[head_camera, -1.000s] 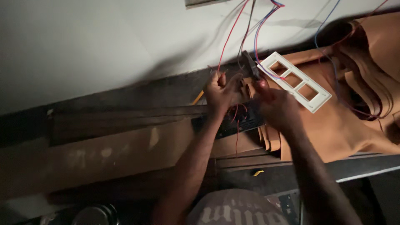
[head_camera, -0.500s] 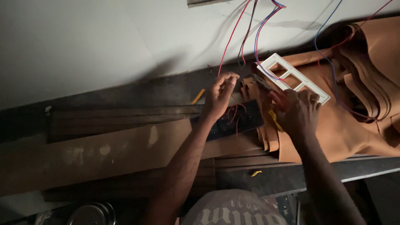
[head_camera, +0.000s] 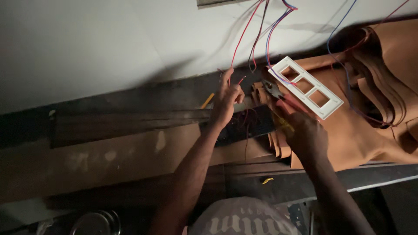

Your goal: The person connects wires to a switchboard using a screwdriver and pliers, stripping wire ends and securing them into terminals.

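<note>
The left hand (head_camera: 226,101) pinches a red wire (head_camera: 241,40) running to twelve o'clock, while the right hand (head_camera: 305,130) grips pliers (head_camera: 273,90) pointing to ten o'clock, just beside it.

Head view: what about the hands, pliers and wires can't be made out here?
- Pliers handles: hidden in the right hand.
- Thin red wire end: pinched behind the left hand fingers.
- Red and blue wires' upper ends: cut off by the top edge.
- Round metal tin: dark, cut by the bottom edge.

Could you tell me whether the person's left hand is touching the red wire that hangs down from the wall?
Touching. The head view shows the left hand pinching the red wire near its lower end, the wire's tip poking out just beside the fingertips.
</note>
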